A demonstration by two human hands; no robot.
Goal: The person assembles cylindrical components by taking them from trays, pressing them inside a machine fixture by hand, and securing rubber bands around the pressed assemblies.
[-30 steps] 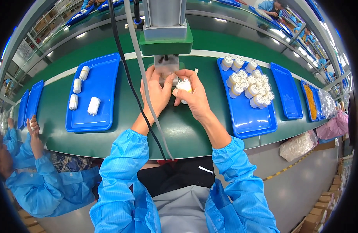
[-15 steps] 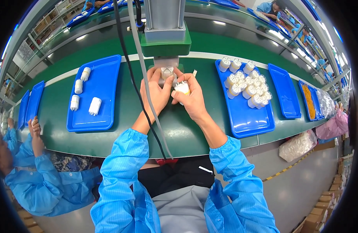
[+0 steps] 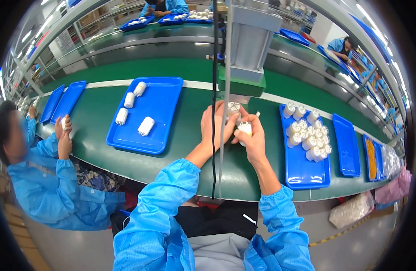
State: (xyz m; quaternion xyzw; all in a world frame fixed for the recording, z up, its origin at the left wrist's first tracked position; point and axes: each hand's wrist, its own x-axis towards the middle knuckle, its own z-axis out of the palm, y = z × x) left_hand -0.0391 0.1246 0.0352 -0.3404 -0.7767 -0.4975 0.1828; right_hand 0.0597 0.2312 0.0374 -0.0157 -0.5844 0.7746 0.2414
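Observation:
Beneath the head of a grey press [image 3: 244, 83], my left hand [image 3: 211, 131] closes its fingers around a white cylindrical part [image 3: 234, 107] whose round top has a spoked pattern. Part of the seat under that part is hidden by my fingers. Just to the right, my right hand [image 3: 254, 141] grips a second white cylindrical part [image 3: 245, 128], with short prongs pointing up between thumb and fingers. The fingers of my right hand also reach near the first part; whether they touch it I cannot tell.
A blue tray [image 3: 165, 101] with several white parts lies left; another blue tray [image 3: 307, 177], packed with them, lies right. A black cable [image 3: 214, 158] and a grey hose [image 3: 223, 158] hang before the press. At left, a co-worker [image 3: 50, 180] holds a white part.
The whole view has swung left, so the bench and press appear farther right. Both my hands keep their grips at the press. The co-worker at left shows more fully.

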